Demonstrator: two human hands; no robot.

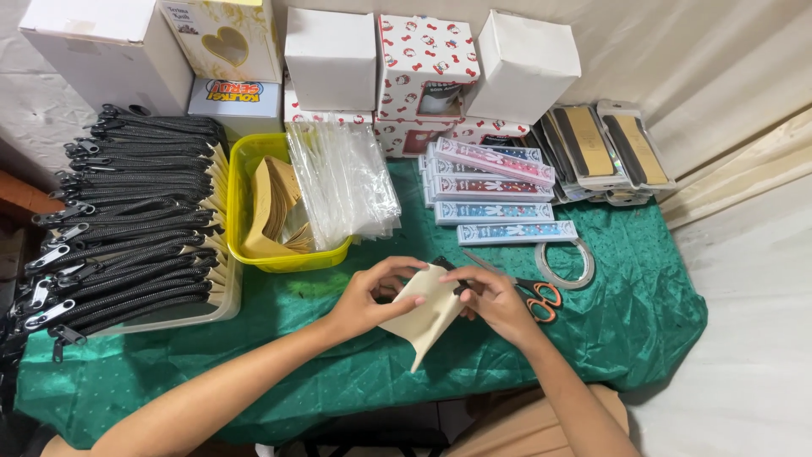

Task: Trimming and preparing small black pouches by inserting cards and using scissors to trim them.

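Both my hands hold a cream-coloured flat pouch [430, 315] above a green cloth-covered table [355, 364]. My left hand [372, 292] grips its left upper edge, fingers curled over the top. My right hand [495, 300] pinches the right upper edge, where something small and dark shows between the fingers. The pouch's lower corner hangs down toward me.
Orange-handled scissors [533, 296] and a clear tape roll [565, 262] lie right of my hands. A yellow tub [241, 228] with tan pouches, clear plastic bags [342, 182], a tray of black zippers [127, 220], long patterned boxes [495, 199] and white cartons [330, 55] stand behind.
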